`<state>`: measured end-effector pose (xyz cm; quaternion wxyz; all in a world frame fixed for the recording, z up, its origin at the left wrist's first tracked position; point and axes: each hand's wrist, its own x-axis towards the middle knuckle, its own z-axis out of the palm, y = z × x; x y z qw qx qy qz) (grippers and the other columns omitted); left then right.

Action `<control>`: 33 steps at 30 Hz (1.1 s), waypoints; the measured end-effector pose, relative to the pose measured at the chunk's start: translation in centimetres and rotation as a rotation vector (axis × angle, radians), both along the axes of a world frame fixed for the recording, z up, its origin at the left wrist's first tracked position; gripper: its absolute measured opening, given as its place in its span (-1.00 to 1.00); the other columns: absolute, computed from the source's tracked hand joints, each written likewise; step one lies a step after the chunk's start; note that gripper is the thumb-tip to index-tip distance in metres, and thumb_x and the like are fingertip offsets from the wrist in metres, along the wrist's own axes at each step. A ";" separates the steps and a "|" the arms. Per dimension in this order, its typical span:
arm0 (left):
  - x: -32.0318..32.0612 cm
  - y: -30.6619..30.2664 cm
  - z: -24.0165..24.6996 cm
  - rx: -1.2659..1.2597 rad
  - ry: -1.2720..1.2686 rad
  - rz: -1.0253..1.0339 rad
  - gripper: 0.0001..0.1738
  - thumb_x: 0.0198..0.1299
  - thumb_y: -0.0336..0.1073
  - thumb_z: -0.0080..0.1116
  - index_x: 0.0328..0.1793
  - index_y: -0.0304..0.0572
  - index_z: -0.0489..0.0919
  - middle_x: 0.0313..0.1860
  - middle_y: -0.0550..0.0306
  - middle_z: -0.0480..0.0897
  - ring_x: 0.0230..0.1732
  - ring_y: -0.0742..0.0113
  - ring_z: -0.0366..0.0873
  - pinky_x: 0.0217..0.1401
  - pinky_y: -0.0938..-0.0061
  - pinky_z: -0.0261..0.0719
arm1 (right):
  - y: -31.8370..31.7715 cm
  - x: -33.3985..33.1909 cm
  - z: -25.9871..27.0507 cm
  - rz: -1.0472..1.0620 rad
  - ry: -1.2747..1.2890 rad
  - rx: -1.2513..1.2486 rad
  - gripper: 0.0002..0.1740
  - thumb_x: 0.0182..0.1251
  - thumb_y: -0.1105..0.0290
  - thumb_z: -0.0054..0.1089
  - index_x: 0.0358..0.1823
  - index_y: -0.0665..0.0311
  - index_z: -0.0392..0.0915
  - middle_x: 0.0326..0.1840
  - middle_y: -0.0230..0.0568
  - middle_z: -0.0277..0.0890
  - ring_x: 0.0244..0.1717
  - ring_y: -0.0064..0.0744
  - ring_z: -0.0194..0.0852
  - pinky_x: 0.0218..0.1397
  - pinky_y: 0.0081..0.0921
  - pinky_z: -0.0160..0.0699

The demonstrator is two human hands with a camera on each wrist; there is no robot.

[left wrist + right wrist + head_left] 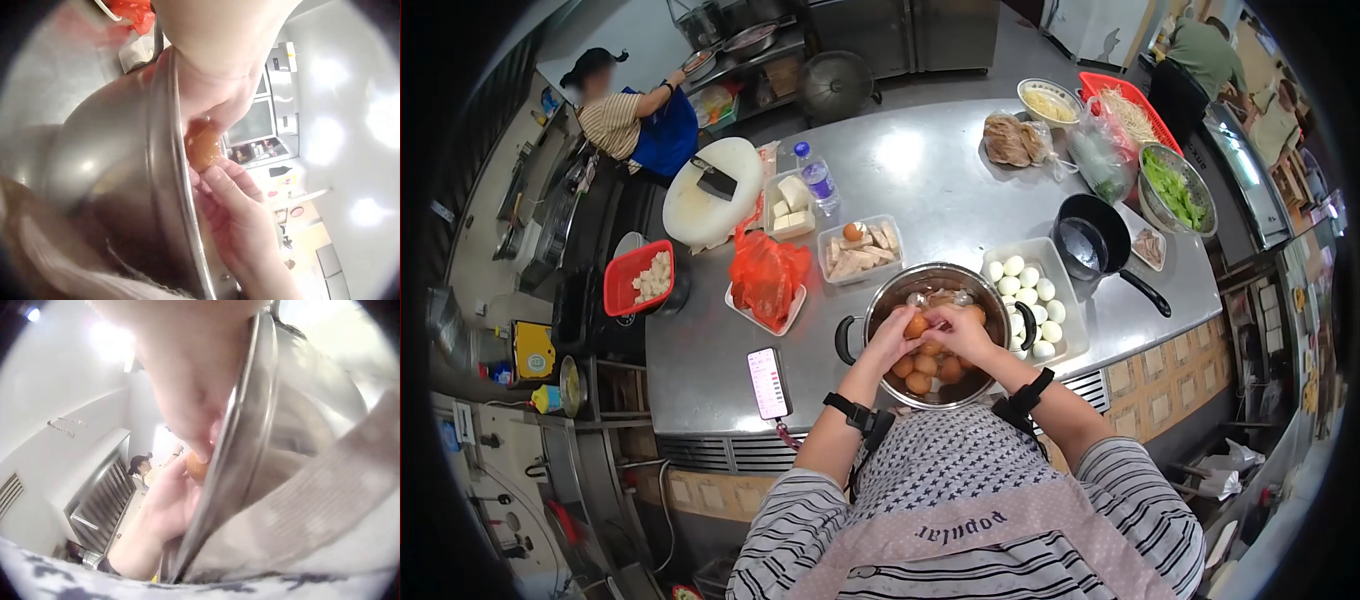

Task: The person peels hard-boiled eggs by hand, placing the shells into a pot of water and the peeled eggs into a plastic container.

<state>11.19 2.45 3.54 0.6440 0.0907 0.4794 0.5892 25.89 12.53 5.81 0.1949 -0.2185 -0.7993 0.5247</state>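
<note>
Over a two-handled steel pot (875, 300), my left hand (890, 338) holds a brown egg (916, 326) in its curled fingers. My right hand (963, 335) meets it from the other side, thumb and fingertips pinching at the egg's surface. In the left wrist view the egg (204, 149) looks wet and shiny between both hands. The right wrist view shows part of the egg (197, 466) just behind the pot's rim. Several more brown eggs (918, 383) lie inside the pot below my hands, with pale shell-like pieces (945, 297) at the far side.
Right of the pot stands a tray of white eggs (1028, 292), then a black saucepan (1090, 240). Left are a tub of pale pieces (860, 262), a red plastic bag (768, 278) and a phone (769, 384). Another person (635, 120) works at the back left.
</note>
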 end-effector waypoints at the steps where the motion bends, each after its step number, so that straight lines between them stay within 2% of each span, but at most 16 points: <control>1: 0.1 -0.1 0.1 -0.003 0.018 -0.021 -0.68 0.39 -0.09 -0.11 0.07 -0.16 0.37 0.02 0.10 0.45 0.08 0.29 0.47 0.08 0.36 0.58 | 0.1 0.1 -0.4 -0.002 0.017 0.061 -0.75 0.03 0.51 0.32 -0.21 0.34 0.57 -0.34 -0.14 0.56 -0.34 -0.30 0.57 -0.23 -0.48 0.55; 4: 0.4 -0.2 0.9 -0.019 -0.014 -0.046 -0.64 0.39 -0.05 -0.14 0.08 -0.16 0.35 0.00 0.11 0.46 0.06 0.28 0.49 0.11 0.37 0.56 | 0.1 0.2 -0.7 0.005 0.023 0.155 -0.82 0.01 0.49 0.32 -0.30 0.31 0.61 -0.41 -0.11 0.53 -0.39 -0.20 0.54 -0.30 -0.43 0.51; 7: 0.2 -0.1 1.9 -0.005 -0.049 -0.164 -0.63 0.39 -0.02 -0.13 0.06 -0.15 0.36 -0.10 0.14 0.50 -0.04 0.32 0.54 0.02 0.43 0.58 | 0.2 0.2 -0.9 0.006 0.056 0.186 -0.87 0.02 0.48 0.30 -0.35 0.31 0.61 -0.46 -0.10 0.51 -0.42 -0.17 0.52 -0.33 -0.40 0.48; 10: 0.2 -0.1 2.2 -0.151 0.083 -0.173 -0.64 0.37 0.01 -0.09 -0.01 -0.12 0.41 -0.22 0.20 0.52 -0.21 0.39 0.55 -0.17 0.54 0.56 | 0.2 0.2 -1.1 -0.007 0.060 0.170 -0.89 0.04 0.48 0.29 -0.38 0.32 0.60 -0.48 -0.09 0.51 -0.43 -0.16 0.51 -0.32 -0.39 0.47; 13: 0.0 -0.1 0.9 -0.117 0.039 -0.126 -0.67 0.34 0.00 -0.04 -0.09 -0.10 0.45 -0.30 0.24 0.51 -0.34 0.45 0.49 -0.30 0.60 0.48 | 0.1 0.2 -0.5 -0.023 0.033 0.164 -0.90 0.06 0.47 0.27 -0.39 0.33 0.57 -0.47 -0.08 0.51 -0.42 -0.13 0.50 -0.31 -0.37 0.47; 14: -0.1 -0.1 0.5 -0.116 0.036 -0.121 -0.68 0.34 -0.01 -0.04 -0.10 -0.10 0.46 -0.31 0.24 0.51 -0.36 0.45 0.48 -0.30 0.60 0.48 | 0.0 0.1 -0.2 -0.029 0.025 0.166 -0.90 0.07 0.47 0.26 -0.39 0.33 0.57 -0.46 -0.08 0.51 -0.42 -0.12 0.50 -0.30 -0.36 0.47; 16: -0.1 -0.1 0.5 -0.115 0.031 -0.114 -0.70 0.33 -0.04 -0.02 -0.13 -0.11 0.47 -0.33 0.24 0.50 -0.39 0.45 0.46 -0.31 0.60 0.47 | -0.1 0.1 -0.4 -0.022 0.055 0.202 -0.92 0.12 0.49 0.23 -0.38 0.35 0.56 -0.46 -0.10 0.50 -0.45 -0.22 0.48 -0.34 -0.43 0.44; 17: -0.1 0.0 0.5 -0.112 0.035 -0.116 -0.70 0.33 -0.04 -0.02 -0.12 -0.11 0.48 -0.33 0.24 0.50 -0.39 0.45 0.46 -0.31 0.59 0.48 | -0.1 0.0 -0.5 -0.018 0.071 0.221 -0.93 0.14 0.49 0.21 -0.38 0.36 0.56 -0.45 -0.11 0.50 -0.47 -0.27 0.47 -0.36 -0.46 0.43; 20: -0.1 -0.1 0.4 -0.120 0.027 -0.108 -0.70 0.33 -0.06 -0.02 -0.10 -0.14 0.47 -0.33 0.22 0.51 -0.37 0.42 0.49 -0.32 0.58 0.50 | -0.3 0.0 -0.5 -0.012 0.009 0.286 -0.91 0.16 0.47 0.17 -0.39 0.37 0.52 -0.43 -0.07 0.50 -0.42 -0.16 0.49 -0.33 -0.39 0.44; 23: -0.3 -0.1 0.8 -0.149 -0.024 -0.077 -0.70 0.33 -0.07 -0.03 -0.07 -0.15 0.46 -0.29 0.18 0.52 -0.31 0.39 0.52 -0.31 0.57 0.54 | 0.2 0.0 -1.9 -0.128 -0.023 0.309 -0.90 0.15 0.47 0.15 -0.37 0.38 0.49 -0.43 -0.01 0.50 -0.37 -0.06 0.50 -0.30 -0.31 0.46; 26: -0.4 -0.2 0.4 -0.124 -0.034 -0.044 -0.70 0.35 -0.07 -0.06 -0.02 -0.13 0.44 -0.20 0.14 0.53 -0.26 0.37 0.55 -0.24 0.56 0.59 | 0.5 1.1 -0.8 -0.034 -0.521 0.518 -0.86 0.13 0.47 0.13 -0.28 0.37 0.51 -0.28 0.02 0.52 -0.21 0.00 0.53 -0.18 -0.27 0.52; 27: -0.1 -0.2 0.2 -0.097 -0.004 -0.030 -0.70 0.36 -0.07 -0.07 -0.01 -0.12 0.43 -0.17 0.14 0.53 -0.24 0.36 0.55 -0.22 0.56 0.60 | 0.0 1.2 -0.4 -0.037 -0.517 0.443 -0.82 0.13 0.49 0.15 -0.22 0.35 0.55 -0.27 0.04 0.52 -0.27 -0.01 0.52 -0.17 -0.31 0.51; 30: -0.1 -0.1 0.2 -0.035 -0.019 -0.021 -0.69 0.38 -0.07 -0.10 0.02 -0.11 0.41 -0.11 0.14 0.52 -0.22 0.36 0.55 -0.17 0.54 0.62 | -0.1 -0.1 -0.4 -0.091 0.021 0.237 -0.81 0.10 0.51 0.19 -0.22 0.34 0.58 -0.21 0.00 0.52 -0.22 -0.03 0.53 -0.13 -0.34 0.52; 33: -0.1 -0.1 0.2 -0.028 -0.028 -0.038 -0.69 0.38 -0.07 -0.11 0.03 -0.11 0.41 -0.10 0.15 0.52 -0.19 0.36 0.55 -0.16 0.53 0.62 | -0.2 -0.3 -0.2 0.024 0.088 0.242 -0.83 0.08 0.53 0.22 -0.25 0.36 0.59 -0.22 -0.06 0.53 -0.21 -0.07 0.53 -0.14 -0.37 0.52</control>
